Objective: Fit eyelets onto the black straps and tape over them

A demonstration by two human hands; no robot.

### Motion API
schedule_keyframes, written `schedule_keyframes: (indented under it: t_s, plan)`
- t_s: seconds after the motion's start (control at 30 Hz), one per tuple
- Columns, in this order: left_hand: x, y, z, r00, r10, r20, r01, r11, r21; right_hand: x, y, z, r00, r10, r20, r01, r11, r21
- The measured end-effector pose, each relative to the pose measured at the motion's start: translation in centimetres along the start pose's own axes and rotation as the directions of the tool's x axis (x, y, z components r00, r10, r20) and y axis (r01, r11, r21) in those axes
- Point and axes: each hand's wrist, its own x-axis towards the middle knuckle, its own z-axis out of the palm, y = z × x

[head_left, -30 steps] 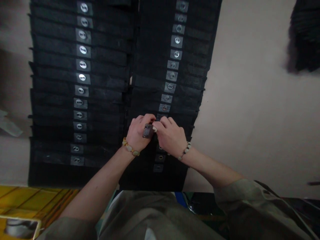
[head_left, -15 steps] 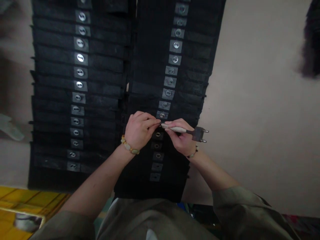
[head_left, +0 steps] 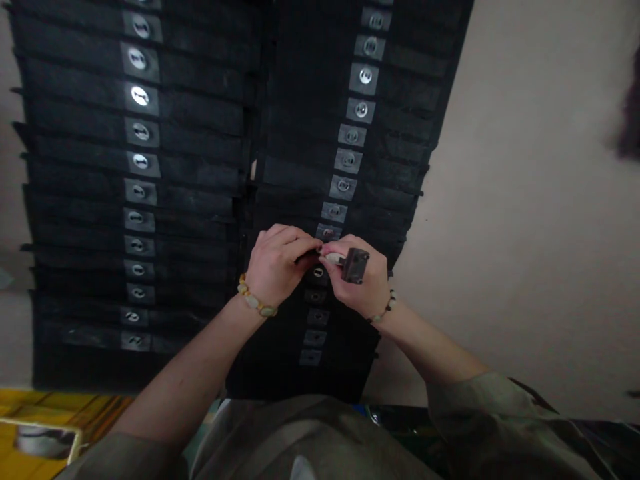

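Note:
My right hand (head_left: pixel 357 283) is closed round a pale, slim piece with a dark two-pin plug (head_left: pixel 355 265) at its end, the pins pointing up toward me. My left hand (head_left: pixel 279 261) has thumb and fingers pinched together, its tips meeting those of my right hand; what lies between them is too small to make out. Both hands are over the right-hand black pocket panel (head_left: pixel 307 127), where overlapping flaps carry a column of clear label windows with round numbered marks. One such label (head_left: pixel 319 273) shows just below my fingertips.
Another black pocket panel (head_left: pixel 193 143) with a similar column of labels lies to the left. Both panels are on a pale surface (head_left: pixel 505 220). A yellow crate (head_left: pixel 100 410) stands at the lower left, with something whitish inside.
The plug has swung from pointing right to facing up toward me, as my right hand turned. My left hand stays nearly in place. The view has moved closer to the panels.

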Motion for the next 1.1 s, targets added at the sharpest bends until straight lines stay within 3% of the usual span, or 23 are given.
schedule_keyframes:
  t_s: [0.2, 0.4, 0.5, 0.6, 0.67, 0.77, 0.83, 1.1]
  plan:
    - [0.0, 0.0, -0.7, 0.997, -0.067, 0.032, 0.069, 0.996, -0.061, 0.6, -0.9, -0.3, 0.997, -0.061, 0.047, 0.066, 0.991, -0.120]
    - [0.1, -0.2, -1.3, 0.994, -0.048, 0.093, 0.056, 0.995, -0.085, 1.3, -3.5, -0.4, 0.966, -0.037, 0.254, 0.146, 0.895, -0.422]
    - [0.0, -0.2, -1.1, 0.994, -0.065, 0.092, 0.072, 0.994, -0.080, 1.1, -3.5, -0.4, 0.968, -0.044, 0.246, 0.153, 0.882, -0.446]
    - [0.0, 0.2, -1.2, 0.993, -0.084, 0.078, 0.089, 0.994, -0.058, 0.3, -2.0, -0.3, 0.984, -0.087, 0.154, 0.134, 0.936, -0.326]
    - [0.2, 0.8, -1.5, 0.995, -0.073, 0.074, 0.076, 0.996, -0.047, -0.2, -0.6, -0.4, 0.991, -0.123, 0.042, 0.127, 0.985, -0.120]
    - [1.1, 1.7, -1.5, 0.998, -0.037, 0.041, 0.037, 0.999, -0.011, -0.2, 1.2, -0.7, 0.975, -0.113, -0.191, 0.147, 0.974, 0.171]
    - [1.9, 1.9, -1.1, 1.000, -0.014, -0.004, 0.014, 1.000, 0.026, 0.3, 2.0, -1.1, 0.957, -0.089, -0.277, 0.158, 0.959, 0.237]
    - [2.9, 0.6, 0.5, 0.999, 0.008, -0.054, -0.007, 1.000, 0.022, 1.8, 3.1, -1.3, 0.986, -0.045, -0.164, 0.088, 0.960, 0.266]
